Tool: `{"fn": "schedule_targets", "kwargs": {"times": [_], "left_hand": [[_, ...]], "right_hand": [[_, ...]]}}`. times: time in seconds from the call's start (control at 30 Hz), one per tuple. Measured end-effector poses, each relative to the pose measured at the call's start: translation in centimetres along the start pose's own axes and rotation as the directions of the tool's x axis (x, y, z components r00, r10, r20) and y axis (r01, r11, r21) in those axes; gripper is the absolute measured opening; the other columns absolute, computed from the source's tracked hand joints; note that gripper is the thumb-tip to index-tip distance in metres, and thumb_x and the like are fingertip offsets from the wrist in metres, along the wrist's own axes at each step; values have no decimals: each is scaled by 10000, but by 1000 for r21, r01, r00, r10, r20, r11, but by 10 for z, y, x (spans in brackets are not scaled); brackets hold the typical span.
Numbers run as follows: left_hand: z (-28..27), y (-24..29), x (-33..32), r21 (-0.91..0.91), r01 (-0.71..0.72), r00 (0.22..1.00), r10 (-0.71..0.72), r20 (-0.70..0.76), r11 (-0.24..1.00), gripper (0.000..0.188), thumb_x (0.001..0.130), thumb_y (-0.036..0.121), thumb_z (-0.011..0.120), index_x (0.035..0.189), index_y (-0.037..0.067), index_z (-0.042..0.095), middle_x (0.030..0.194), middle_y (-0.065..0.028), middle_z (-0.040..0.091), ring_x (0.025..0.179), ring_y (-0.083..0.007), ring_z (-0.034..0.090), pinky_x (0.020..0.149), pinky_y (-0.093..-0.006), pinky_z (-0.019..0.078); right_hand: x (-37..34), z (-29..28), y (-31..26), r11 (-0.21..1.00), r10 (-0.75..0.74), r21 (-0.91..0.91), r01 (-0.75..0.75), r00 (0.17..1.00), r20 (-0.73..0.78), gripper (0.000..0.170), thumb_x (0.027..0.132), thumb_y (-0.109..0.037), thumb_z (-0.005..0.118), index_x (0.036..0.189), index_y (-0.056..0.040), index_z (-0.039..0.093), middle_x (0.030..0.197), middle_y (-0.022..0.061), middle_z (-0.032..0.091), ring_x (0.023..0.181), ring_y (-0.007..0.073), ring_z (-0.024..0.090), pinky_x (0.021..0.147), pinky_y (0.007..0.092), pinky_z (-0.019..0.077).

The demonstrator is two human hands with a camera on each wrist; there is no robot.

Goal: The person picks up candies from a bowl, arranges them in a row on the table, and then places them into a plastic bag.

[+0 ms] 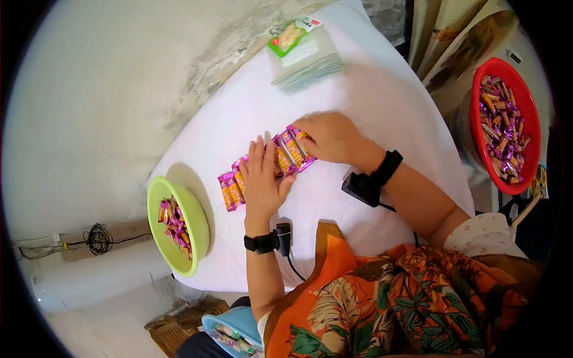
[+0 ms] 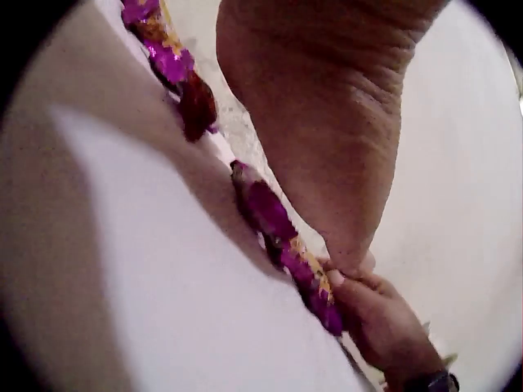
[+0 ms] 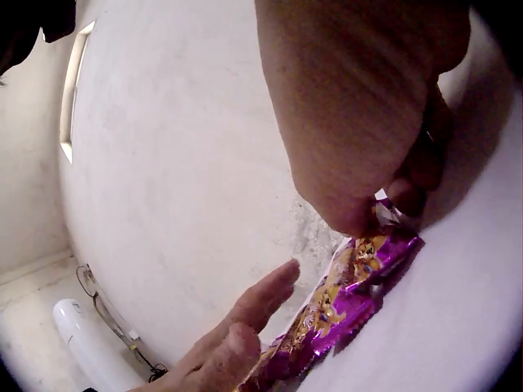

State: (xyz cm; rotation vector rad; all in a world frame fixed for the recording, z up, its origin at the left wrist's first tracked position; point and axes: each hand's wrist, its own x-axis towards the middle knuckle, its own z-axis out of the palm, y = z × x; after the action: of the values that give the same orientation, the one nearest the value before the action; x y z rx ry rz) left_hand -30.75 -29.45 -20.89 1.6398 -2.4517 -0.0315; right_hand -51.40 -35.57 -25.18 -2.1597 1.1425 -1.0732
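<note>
A slanting row of small purple-and-orange wrapped snack packets (image 1: 228, 191) lies side by side on the white tabletop. My left hand (image 1: 261, 184) rests over the middle of the row, its fingers straight and pointing away from me, hiding some packets. At the right end, my right hand (image 1: 334, 138) has its fingers curled down and pinches the end packet (image 3: 391, 245). In the right wrist view that packet's shiny purple wrapper shows just under the fingertips. The left wrist view shows the row edge-on, with the right thumb and fingers at its far end.
A green basin (image 1: 203, 230) with more packets stands at the left table edge. A red basin (image 1: 476, 113) full of packets is off to the right. Clear plastic bags (image 1: 307, 65) with a green-and-white label lie toward the back. A light blue container (image 1: 209, 325) sits below the table.
</note>
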Motion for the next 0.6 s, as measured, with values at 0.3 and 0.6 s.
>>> {"fn": "schedule_targets", "kwargs": {"times": [0.3, 0.6], "left_hand": [[11, -12, 2, 11, -53, 996, 52, 69, 999, 707, 834, 414, 570, 1403, 67, 333, 1444, -121, 346, 1339, -329, 295, 1062, -556, 191], [-3, 7, 13, 63, -57, 998, 55, 35, 996, 801, 825, 569, 520, 1412, 63, 318, 1469, -179, 281, 1368, -342, 248, 1052, -602, 167]], "right_hand": [[0, 2, -2, 999, -3, -40, 3, 1000, -7, 210, 775, -141, 571, 956, -39, 598, 837, 141, 625, 783, 321, 598, 693, 433, 473], [-1, -4, -2, 997, 62, 38, -61, 998, -16, 263, 806, -130, 551, 1049, -33, 581, 917, 148, 633, 822, 338, 602, 715, 425, 481]]}}
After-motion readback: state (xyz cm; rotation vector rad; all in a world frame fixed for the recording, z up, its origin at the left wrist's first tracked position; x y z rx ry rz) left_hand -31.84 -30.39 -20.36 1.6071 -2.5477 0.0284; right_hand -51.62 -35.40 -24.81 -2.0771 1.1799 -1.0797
